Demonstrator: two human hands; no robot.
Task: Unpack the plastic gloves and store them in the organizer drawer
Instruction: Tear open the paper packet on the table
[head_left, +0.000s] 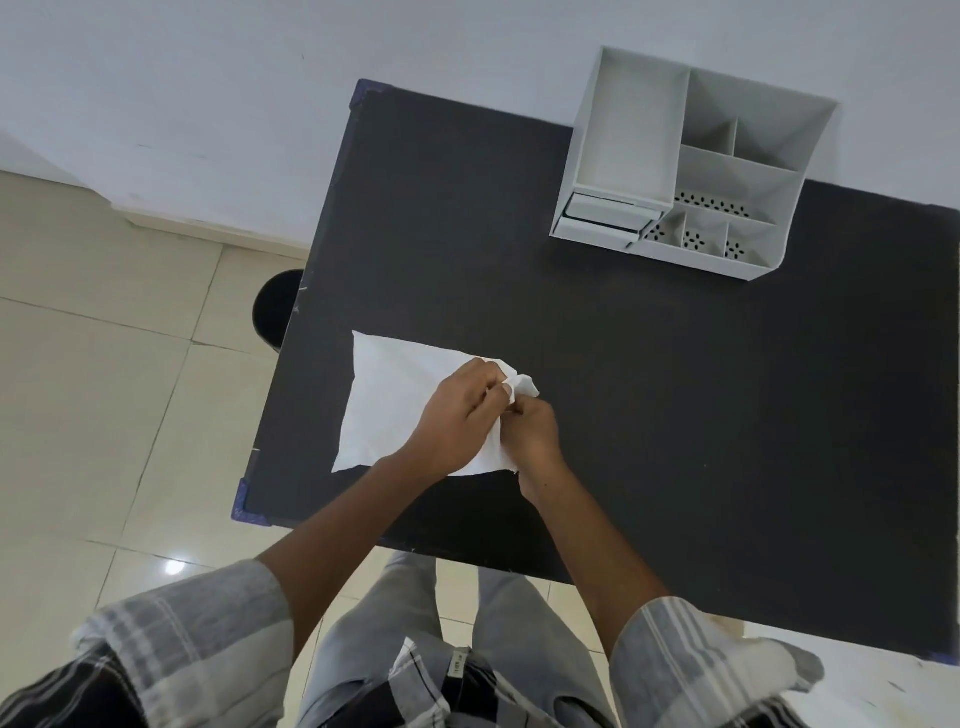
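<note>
A flat white plastic packet (387, 402) lies on the dark table (675, 389) near its left front corner. My left hand (457, 421) and my right hand (532, 434) meet at the packet's right edge, both pinching its crumpled top right corner (522, 387). No gloves are visible outside the packet. The white organizer (691, 166) stands at the table's far right, with several open compartments. Its small drawer (605, 221) at the lower left front is pulled out slightly.
A round dark bin (272, 306) stands on the tiled floor beside the table's left edge. A pale wall runs behind the table. The table's left corners carry blue protectors (240, 501).
</note>
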